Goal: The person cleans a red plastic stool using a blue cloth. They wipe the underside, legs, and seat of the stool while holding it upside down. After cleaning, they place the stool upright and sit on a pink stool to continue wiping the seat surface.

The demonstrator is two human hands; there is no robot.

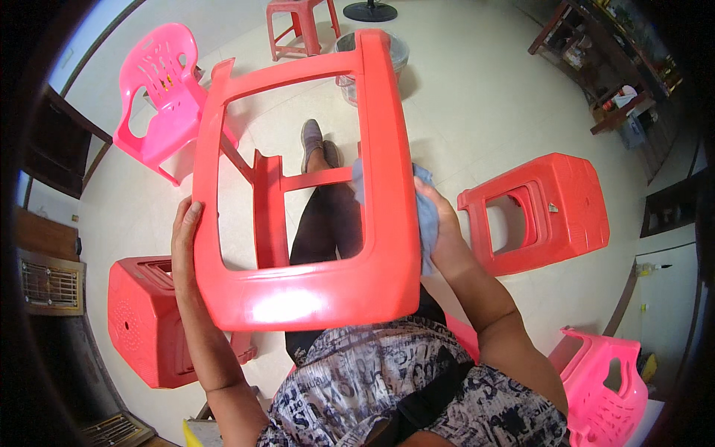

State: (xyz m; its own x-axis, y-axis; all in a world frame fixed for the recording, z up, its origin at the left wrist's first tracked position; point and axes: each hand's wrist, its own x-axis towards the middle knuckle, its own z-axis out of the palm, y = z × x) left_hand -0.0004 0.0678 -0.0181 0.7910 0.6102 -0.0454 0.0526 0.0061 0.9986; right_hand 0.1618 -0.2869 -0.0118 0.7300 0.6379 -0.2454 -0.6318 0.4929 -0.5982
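Observation:
A red plastic stool (391, 184) is held up before me on its side, its seat end towards my body and its legs pointing away. On its left edge, my left hand (187, 223) grips the leg, thumb on the near face. My right hand (441, 223) presses a blue cloth (427, 215) against the stool's right side; part of the cloth also shows through the frame opening. Most of the right fingers are hidden behind the cloth and stool. My legs and shoes (313, 139) appear through the opening.
Red stools lie on their sides at right (575, 207) and left (139, 318). Pink plastic chairs stand at upper left (167, 112) and lower right (603, 385). Behind the held stool is a bucket (399, 53); another red stool (304, 25) and a black round base (370, 11) stand beyond.

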